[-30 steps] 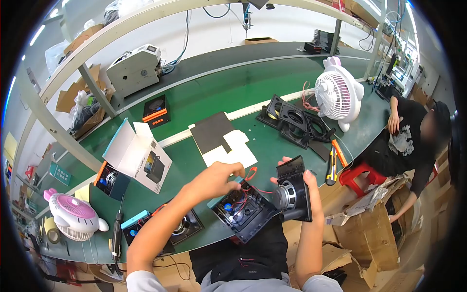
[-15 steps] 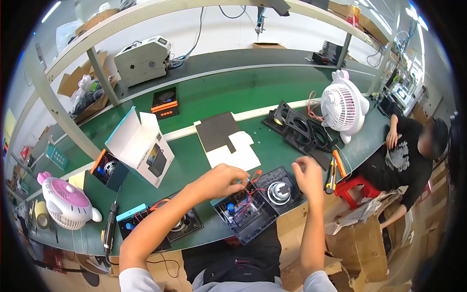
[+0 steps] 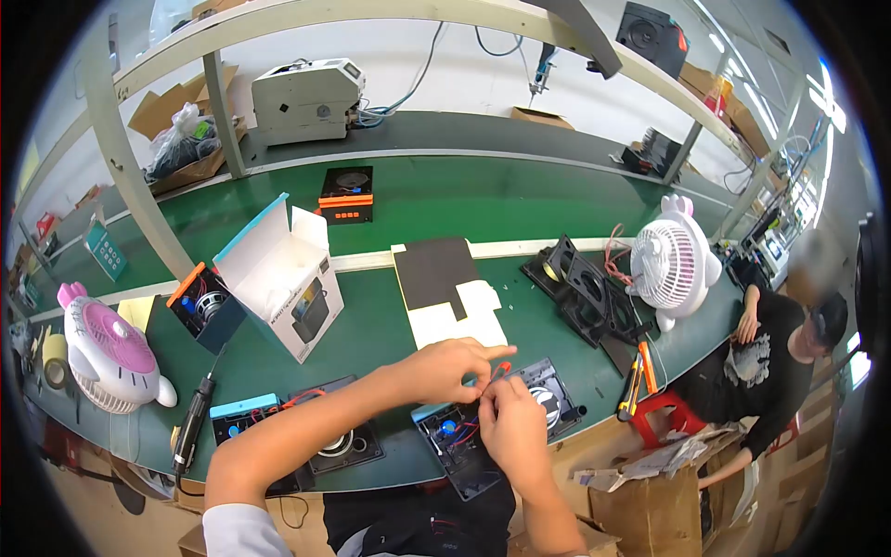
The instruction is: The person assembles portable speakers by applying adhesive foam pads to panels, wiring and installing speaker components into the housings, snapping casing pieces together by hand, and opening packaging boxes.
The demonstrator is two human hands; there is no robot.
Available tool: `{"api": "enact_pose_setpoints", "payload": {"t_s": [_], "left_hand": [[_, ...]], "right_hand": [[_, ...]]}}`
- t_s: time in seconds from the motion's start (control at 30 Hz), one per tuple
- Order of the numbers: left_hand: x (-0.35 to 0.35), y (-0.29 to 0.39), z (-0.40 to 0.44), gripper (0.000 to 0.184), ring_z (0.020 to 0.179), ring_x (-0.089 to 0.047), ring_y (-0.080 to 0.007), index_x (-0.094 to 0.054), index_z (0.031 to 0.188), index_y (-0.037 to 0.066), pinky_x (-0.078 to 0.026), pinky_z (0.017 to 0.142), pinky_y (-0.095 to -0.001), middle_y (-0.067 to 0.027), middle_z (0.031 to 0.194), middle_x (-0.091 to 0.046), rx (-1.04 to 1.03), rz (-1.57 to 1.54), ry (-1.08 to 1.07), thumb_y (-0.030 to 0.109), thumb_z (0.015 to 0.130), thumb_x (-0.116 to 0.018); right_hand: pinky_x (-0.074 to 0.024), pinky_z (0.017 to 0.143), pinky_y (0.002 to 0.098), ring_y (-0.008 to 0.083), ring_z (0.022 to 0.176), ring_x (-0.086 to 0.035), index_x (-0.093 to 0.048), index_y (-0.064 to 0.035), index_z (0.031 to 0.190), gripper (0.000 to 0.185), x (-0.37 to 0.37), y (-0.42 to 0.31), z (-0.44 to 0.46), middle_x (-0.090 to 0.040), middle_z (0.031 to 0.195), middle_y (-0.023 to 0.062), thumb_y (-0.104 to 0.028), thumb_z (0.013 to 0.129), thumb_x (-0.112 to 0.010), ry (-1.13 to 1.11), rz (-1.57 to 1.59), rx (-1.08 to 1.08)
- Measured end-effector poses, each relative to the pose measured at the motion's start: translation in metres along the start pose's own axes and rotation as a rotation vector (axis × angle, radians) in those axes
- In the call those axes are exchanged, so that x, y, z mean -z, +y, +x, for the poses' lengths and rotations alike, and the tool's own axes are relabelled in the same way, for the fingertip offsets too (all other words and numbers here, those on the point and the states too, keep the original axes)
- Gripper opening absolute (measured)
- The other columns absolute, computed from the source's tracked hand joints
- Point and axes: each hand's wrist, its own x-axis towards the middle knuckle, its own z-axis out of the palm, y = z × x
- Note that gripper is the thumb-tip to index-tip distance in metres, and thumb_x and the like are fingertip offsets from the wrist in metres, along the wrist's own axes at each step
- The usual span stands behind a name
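My left hand (image 3: pixel 452 369) is above an opened speaker housing (image 3: pixel 473 472), its thumb and fingers pinched at a red wire (image 3: pixel 502 369) and its index finger pointing right. My right hand (image 3: pixel 516 429) meets it there, fingertips closed at the same wire; the exact grip is partly hidden. A blue component (image 3: pixel 448 427) and thin wires show inside the housing. Beside it lies the other half (image 3: pixel 560 378), with a round speaker cone (image 3: pixel 546 401), partly behind my right hand. Under my left forearm lies a second opened speaker with a blue edge (image 3: pixel 243 407).
An open white box (image 3: pixel 302 302), an orange-edged speaker (image 3: pixel 200 302) and an electric screwdriver (image 3: pixel 193 422) are left. Black frames (image 3: pixel 585 292), a utility knife (image 3: pixel 631 388) and a white fan (image 3: pixel 670 265) are right. A person (image 3: pixel 775 362) sits beyond the bench, near a cardboard box (image 3: pixel 650 511).
My right hand has moved left from beside the speaker half to meet my left hand at the red wire. My left index finger now points out. The camera view has shifted.
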Motion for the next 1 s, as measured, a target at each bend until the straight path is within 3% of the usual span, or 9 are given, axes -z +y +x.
{"api": "enact_pose_setpoints", "payload": {"t_s": [0.1,0.37,0.53,0.6,0.7,0.8,0.87,0.9,1.0], "left_hand": [[0.001,0.005,0.001,0.012,0.109,-0.067,-0.0272,-0.060,0.068,0.008,-0.057,0.081,-0.0405,0.0022,0.147,-0.059,0.027,0.000,-0.018,0.011,0.074,-0.070],[0.001,0.008,0.003,0.011,0.102,-0.072,-0.0272,-0.062,0.072,0.006,-0.057,0.079,-0.0398,-0.0003,0.142,-0.063,0.127,-0.033,-0.056,0.013,0.074,-0.071],[0.017,0.026,0.021,0.009,0.107,-0.070,-0.0316,-0.063,0.073,0.007,-0.056,0.088,-0.0400,-0.0077,0.143,-0.062,0.275,0.080,-0.298,0.012,0.076,-0.070],[0.010,0.013,0.015,0.019,0.117,-0.066,-0.0290,-0.066,0.095,0.009,-0.052,0.097,-0.0368,-0.0151,0.124,-0.071,0.296,-0.096,-0.223,0.014,0.079,-0.075],[-0.010,0.004,0.004,0.030,0.107,-0.063,-0.0182,-0.066,0.114,0.008,-0.049,0.093,-0.0334,-0.0091,0.107,-0.072,0.553,-0.454,-0.111,0.018,0.087,-0.075],[-0.010,0.017,0.004,0.039,0.097,-0.063,-0.0134,-0.064,0.130,0.005,-0.050,0.089,-0.0305,-0.0058,0.103,-0.069,0.698,-0.598,-0.200,0.016,0.094,-0.072],[-0.009,0.023,0.004,0.044,0.099,-0.063,-0.0128,-0.062,0.137,0.006,-0.050,0.092,-0.0307,-0.0081,0.108,-0.071,0.680,-0.555,-0.203,0.015,0.094,-0.071],[-0.013,0.021,0.002,0.043,0.099,-0.063,-0.0135,-0.063,0.135,0.007,-0.050,0.092,-0.0313,-0.0087,0.108,-0.071,0.665,-0.559,-0.165,0.015,0.093,-0.071],[-0.025,0.014,-0.006,0.041,0.099,-0.065,-0.0159,-0.065,0.132,0.009,-0.050,0.092,-0.0334,-0.0103,0.111,-0.073,0.601,-0.545,-0.064,0.018,0.092,-0.070]], "right_hand": [[-0.0524,0.062,0.0472,0.0380,0.073,-0.065,-0.064,-0.0023,0.088,0.006,-0.002,-0.008,-0.003,-0.062,0.085,0.0152,-0.004,0.085,-0.069,0.010,-0.015,-0.025],[-0.0535,0.065,0.0455,0.0374,0.074,-0.066,-0.065,-0.0002,0.088,0.004,-0.011,-0.013,-0.006,-0.064,0.084,0.0171,-0.003,0.086,-0.067,0.056,-0.007,-0.106],[-0.0549,0.060,0.0450,0.0355,0.069,-0.068,-0.067,-0.0028,0.092,0.009,-0.002,0.001,-0.016,-0.066,0.087,0.0148,-0.011,0.089,-0.068,0.010,0.018,-0.063],[-0.0546,0.061,0.0450,0.0352,0.067,-0.067,-0.071,-0.0040,0.090,0.009,0.016,0.006,-0.019,-0.066,0.086,0.0141,-0.013,0.088,-0.070,0.061,0.141,-0.015],[-0.0521,0.067,0.0370,0.0266,0.072,-0.067,-0.073,-0.0029,0.085,0.009,0.062,0.030,-0.021,-0.068,0.082,0.0132,-0.011,0.088,-0.070,0.259,0.389,-0.336],[-0.0502,0.072,0.0366,0.0246,0.078,-0.064,-0.069,0.0013,0.090,0.019,0.084,0.109,-0.008,-0.066,0.083,0.0138,-0.017,0.092,-0.068,0.383,0.204,-0.321],[-0.0513,0.066,0.0333,0.0191,0.069,-0.064,-0.068,0.0057,0.094,0.034,0.066,0.189,0.006,-0.067,0.078,0.0120,-0.028,0.098,-0.064,0.140,0.361,-0.556],[-0.0517,0.065,0.0320,0.0170,0.067,-0.063,-0.068,0.0071,0.094,0.039,0.054,0.207,0.010,-0.066,0.075,0.0106,-0.031,0.099,-0.063,0.056,0.440,-0.531],[-0.0528,0.064,0.0299,0.0139,0.067,-0.064,-0.068,0.0084,0.094,0.051,0.056,0.190,0.025,-0.066,0.073,0.0094,-0.041,0.102,-0.059,-0.315,0.534,-0.634]]}}
